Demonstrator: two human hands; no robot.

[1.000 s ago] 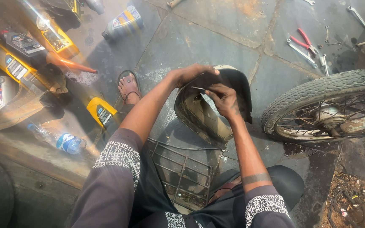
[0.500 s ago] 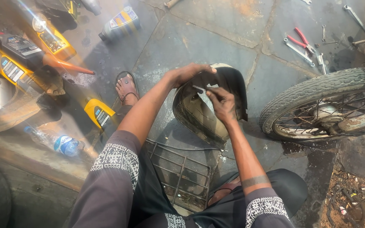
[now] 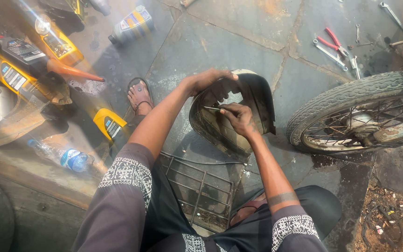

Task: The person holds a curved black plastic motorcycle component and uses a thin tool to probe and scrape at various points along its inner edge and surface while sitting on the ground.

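A spoked motorcycle wheel (image 3: pixel 350 112) with a ribbed tyre stands at the right, close beside the work, and stone paving (image 3: pixel 239 32) spreads beyond it. In the middle, above a wire carrier rack (image 3: pixel 197 191) by the person's knees, a dark curved mudguard (image 3: pixel 253 102) is held up on edge, its hollow side turned toward the person. It looks like a thin moulded shell: light, fairly stiff but likely to flex at its rim, and dusty rather than slick, so the thick outer edge is the sound place to take it. The left hand (image 3: pixel 208 79) does that, wrapped closed over the top rim. The right hand (image 3: pixel 239 116) is pinched shut on a thin metal rod-like tool (image 3: pixel 213 108), its tip inside the shell near a pale cut-out; what kind of tool it is cannot be told. Room is tight to the right, where the tyre nearly meets the mudguard, and freer ahead over bare paving. To the left lie yellow oil bottles (image 3: pixel 110 123), an orange funnel (image 3: pixel 73 71) and a plastic water bottle (image 3: pixel 71 158); a sandalled foot (image 3: pixel 139 93) rests near them. Red-handled pliers (image 3: pixel 334 39) and spanners (image 3: pixel 327 51) lie well apart, top right.
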